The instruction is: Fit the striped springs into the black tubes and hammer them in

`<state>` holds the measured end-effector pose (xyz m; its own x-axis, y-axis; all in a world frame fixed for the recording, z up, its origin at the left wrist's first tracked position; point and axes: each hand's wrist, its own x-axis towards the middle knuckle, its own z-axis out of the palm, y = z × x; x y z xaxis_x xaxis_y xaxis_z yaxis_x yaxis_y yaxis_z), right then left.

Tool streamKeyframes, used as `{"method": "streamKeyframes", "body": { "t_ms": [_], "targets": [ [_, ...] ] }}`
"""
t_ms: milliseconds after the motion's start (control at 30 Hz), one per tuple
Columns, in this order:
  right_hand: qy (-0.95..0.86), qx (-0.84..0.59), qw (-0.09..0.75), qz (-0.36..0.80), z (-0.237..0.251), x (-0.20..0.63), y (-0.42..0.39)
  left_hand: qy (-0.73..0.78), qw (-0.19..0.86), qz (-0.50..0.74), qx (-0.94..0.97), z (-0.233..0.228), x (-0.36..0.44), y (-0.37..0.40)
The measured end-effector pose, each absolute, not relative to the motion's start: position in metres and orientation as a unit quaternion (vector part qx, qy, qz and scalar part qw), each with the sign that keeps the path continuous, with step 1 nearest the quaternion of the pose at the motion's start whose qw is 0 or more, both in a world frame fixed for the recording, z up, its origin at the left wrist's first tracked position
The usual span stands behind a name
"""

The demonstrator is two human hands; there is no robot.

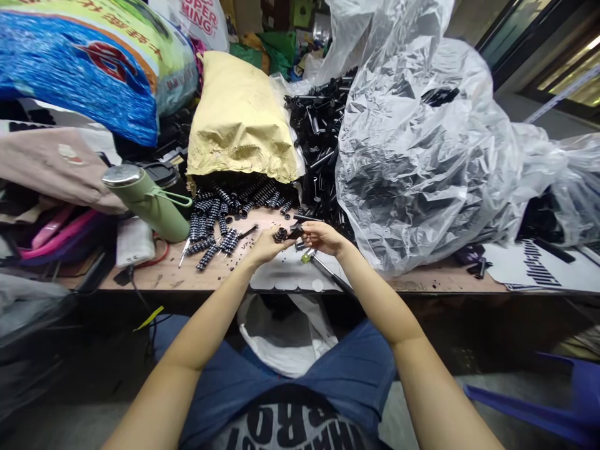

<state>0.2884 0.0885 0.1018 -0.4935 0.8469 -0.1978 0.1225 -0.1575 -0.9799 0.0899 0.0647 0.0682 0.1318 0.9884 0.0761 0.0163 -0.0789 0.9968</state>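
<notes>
Over the front of the workbench (403,285), my two hands meet. My left hand (266,248) is closed on a dark ribbed cylinder (280,235). The fingers of my right hand (322,237) pinch a small black plastic piece (295,233) against the cylinder's end; its exact shape is hard to make out. A hammer (330,272) with a yellow-green face lies just below my right hand. Several black-and-white ribbed cylinders (228,240) lie loose to the left of my left hand, some with thin metal rods sticking out.
A yellow sack (241,119) spills more ribbed cylinders. Black tubular parts (323,156) are heaped beside it, next to a large clear plastic bag (422,156). At left stand a green flask (152,203) and a white power bank (135,242). An open white bag (281,350) hangs below the bench edge.
</notes>
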Motion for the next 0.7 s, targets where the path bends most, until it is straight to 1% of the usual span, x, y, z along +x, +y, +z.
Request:
{"method": "streamKeyframes", "body": {
  "t_ms": [33, 67, 133, 200, 233, 300, 367, 433, 467, 533, 600, 633, 700],
  "targets": [
    [-0.588, -0.430, 0.295, 0.618, 0.100, 0.286, 0.084, 0.457, 0.536, 0.457, 0.543, 0.070, 0.092, 0.061],
    [-0.617, -0.448, 0.311, 0.568, 0.098, 0.283, 0.080, 0.468, 0.563, 0.442, 0.518, 0.070, 0.094, 0.059],
    [-0.718, -0.462, 0.322, 0.410, 0.094, 0.275, 0.070, 0.491, 0.597, 0.435, 0.462, 0.068, 0.099, 0.055],
    [-0.811, -0.445, 0.284, 0.253, 0.090, 0.268, 0.059, 0.497, 0.613, 0.435, 0.434, 0.065, 0.103, 0.051],
    [-0.839, -0.437, 0.258, 0.198, 0.088, 0.264, 0.054, 0.496, 0.617, 0.432, 0.432, 0.064, 0.104, 0.049],
    [-0.855, -0.441, 0.236, 0.136, 0.086, 0.261, 0.043, 0.489, 0.619, 0.435, 0.434, 0.063, 0.106, 0.046],
    [-0.844, -0.454, 0.255, 0.130, 0.082, 0.262, 0.030, 0.479, 0.607, 0.456, 0.441, 0.061, 0.106, 0.045],
    [-0.826, -0.460, 0.277, 0.172, 0.074, 0.270, 0.013, 0.489, 0.551, 0.479, 0.478, 0.057, 0.104, 0.044],
    [-0.820, -0.458, 0.277, 0.204, 0.069, 0.276, 0.003, 0.506, 0.498, 0.478, 0.517, 0.053, 0.102, 0.042],
    [-0.814, -0.455, 0.254, 0.257, 0.055, 0.292, -0.015, 0.554, 0.352, 0.433, 0.618, 0.042, 0.097, 0.035],
    [-0.816, -0.461, 0.227, 0.264, 0.042, 0.309, -0.027, 0.594, 0.204, 0.354, 0.693, 0.029, 0.092, 0.022],
    [-0.816, -0.470, 0.220, 0.255, 0.036, 0.318, -0.029, 0.607, 0.151, 0.322, 0.710, 0.023, 0.089, 0.013],
    [-0.810, -0.496, 0.214, 0.226, 0.028, 0.332, -0.025, 0.618, 0.104, 0.306, 0.717, 0.012, 0.082, -0.002]
  ]
}}
